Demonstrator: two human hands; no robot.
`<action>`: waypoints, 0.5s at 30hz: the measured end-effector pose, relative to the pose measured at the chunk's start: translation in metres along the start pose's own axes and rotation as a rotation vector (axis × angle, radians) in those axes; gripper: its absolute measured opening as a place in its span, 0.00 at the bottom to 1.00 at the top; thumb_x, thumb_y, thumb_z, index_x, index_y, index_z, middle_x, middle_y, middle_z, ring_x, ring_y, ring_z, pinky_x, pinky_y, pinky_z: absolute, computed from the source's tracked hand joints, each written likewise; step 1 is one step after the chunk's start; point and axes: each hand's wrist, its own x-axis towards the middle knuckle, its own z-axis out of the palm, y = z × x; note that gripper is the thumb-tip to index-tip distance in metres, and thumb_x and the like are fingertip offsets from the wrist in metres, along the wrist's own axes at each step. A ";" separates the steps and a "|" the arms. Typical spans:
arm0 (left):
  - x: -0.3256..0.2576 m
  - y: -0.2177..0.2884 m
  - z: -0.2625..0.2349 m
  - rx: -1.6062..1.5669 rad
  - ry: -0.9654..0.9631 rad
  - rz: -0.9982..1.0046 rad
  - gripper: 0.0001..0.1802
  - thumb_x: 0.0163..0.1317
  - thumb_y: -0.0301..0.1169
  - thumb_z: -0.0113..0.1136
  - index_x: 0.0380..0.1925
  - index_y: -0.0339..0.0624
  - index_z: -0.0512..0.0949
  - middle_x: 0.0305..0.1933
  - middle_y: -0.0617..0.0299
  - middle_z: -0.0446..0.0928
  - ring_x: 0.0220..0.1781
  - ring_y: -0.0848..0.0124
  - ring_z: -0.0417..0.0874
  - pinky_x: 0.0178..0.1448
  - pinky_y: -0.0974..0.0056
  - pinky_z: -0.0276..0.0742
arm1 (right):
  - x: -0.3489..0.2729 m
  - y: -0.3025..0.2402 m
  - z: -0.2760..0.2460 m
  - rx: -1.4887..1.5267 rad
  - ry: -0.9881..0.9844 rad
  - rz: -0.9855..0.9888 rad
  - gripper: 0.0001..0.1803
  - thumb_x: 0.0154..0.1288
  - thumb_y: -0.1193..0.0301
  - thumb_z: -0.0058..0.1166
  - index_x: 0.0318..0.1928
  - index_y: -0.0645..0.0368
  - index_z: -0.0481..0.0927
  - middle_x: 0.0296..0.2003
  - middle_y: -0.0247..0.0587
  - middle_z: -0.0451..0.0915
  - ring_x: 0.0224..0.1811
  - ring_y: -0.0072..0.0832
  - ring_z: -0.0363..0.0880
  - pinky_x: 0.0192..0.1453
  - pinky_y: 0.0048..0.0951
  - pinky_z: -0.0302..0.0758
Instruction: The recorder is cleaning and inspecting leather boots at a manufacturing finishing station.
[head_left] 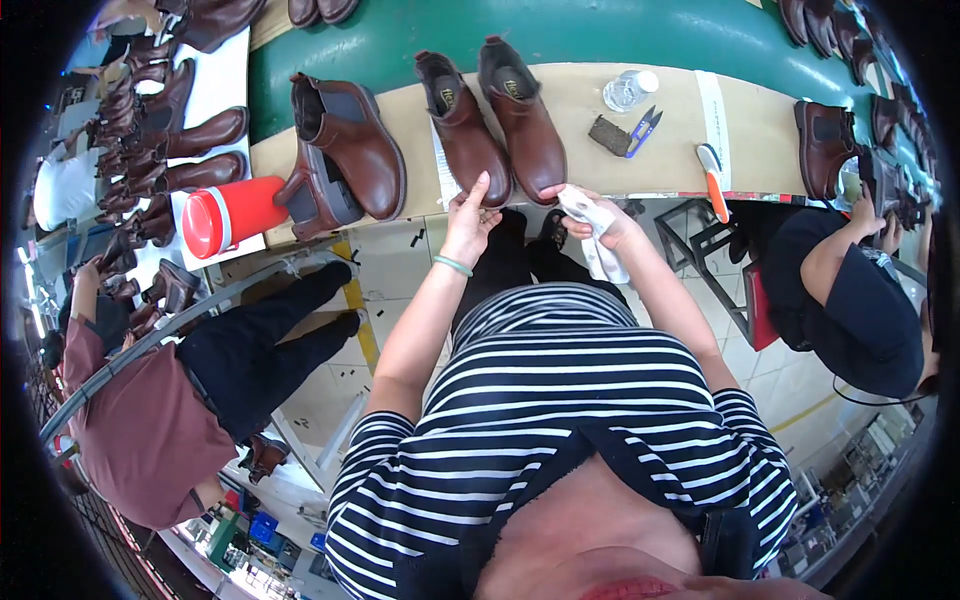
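A pair of brown leather ankle boots stands in front of me, toes toward me: the left boot (464, 140) and the right boot (528, 130). My left hand (468, 225), with a green bangle at its wrist, is closed at the left boot's toe, thumb uppermost. In my right hand (612, 228) a white cloth (600, 250) is gripped and hangs down below the fingers. Part of that cloth lies against the toe of the right boot. The palm side of my right hand is partly hidden by the cloth.
Left of the pair lie more brown boots (360, 150) and a red jug (235, 215). To the right are a clear bottle (626, 92), a dark block (609, 135), blue thread snips (645, 131) and an orange-handled tool (714, 185). People work at both sides.
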 end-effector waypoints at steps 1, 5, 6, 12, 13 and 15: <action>-0.004 0.006 0.009 -0.029 -0.065 0.024 0.27 0.51 0.48 0.71 0.45 0.51 0.72 0.37 0.65 0.79 0.35 0.71 0.78 0.36 0.65 0.73 | 0.002 -0.003 -0.002 0.068 -0.076 -0.039 0.25 0.71 0.65 0.40 0.63 0.67 0.64 0.20 0.28 0.66 0.13 0.16 0.61 0.14 0.16 0.58; -0.012 0.023 0.024 -0.123 -0.117 0.128 0.28 0.55 0.42 0.67 0.54 0.51 0.69 0.50 0.61 0.75 0.49 0.66 0.76 0.47 0.55 0.75 | 0.014 -0.025 0.004 0.127 -0.317 0.003 0.23 0.70 0.69 0.43 0.63 0.65 0.67 0.20 0.27 0.68 0.13 0.13 0.62 0.14 0.14 0.59; -0.012 0.025 0.023 -0.169 -0.165 0.192 0.29 0.56 0.40 0.67 0.56 0.49 0.67 0.53 0.59 0.74 0.52 0.63 0.76 0.53 0.49 0.76 | 0.015 -0.025 0.010 0.129 -0.331 -0.005 0.23 0.70 0.69 0.43 0.63 0.65 0.67 0.20 0.27 0.68 0.13 0.13 0.62 0.14 0.14 0.59; -0.036 0.045 0.022 -0.204 -0.123 0.347 0.32 0.53 0.26 0.65 0.58 0.35 0.63 0.55 0.52 0.71 0.52 0.57 0.76 0.59 0.44 0.74 | -0.025 -0.030 0.041 -0.489 0.045 -0.164 0.19 0.70 0.68 0.45 0.59 0.54 0.76 0.35 0.29 0.79 0.18 0.10 0.63 0.23 0.10 0.61; -0.042 0.043 0.023 -0.084 0.039 0.531 0.32 0.52 0.25 0.66 0.57 0.33 0.63 0.54 0.50 0.71 0.52 0.58 0.76 0.58 0.49 0.74 | -0.025 -0.016 0.033 -0.562 0.156 -0.270 0.18 0.68 0.69 0.46 0.57 0.50 0.79 0.38 0.34 0.80 0.32 0.19 0.72 0.40 0.18 0.70; -0.057 0.034 0.032 0.108 0.317 0.813 0.35 0.47 0.23 0.69 0.55 0.30 0.63 0.52 0.48 0.72 0.51 0.61 0.75 0.56 0.61 0.72 | -0.031 -0.004 0.008 -0.874 0.230 -0.310 0.18 0.66 0.69 0.47 0.56 0.47 0.79 0.39 0.37 0.80 0.39 0.25 0.72 0.49 0.24 0.68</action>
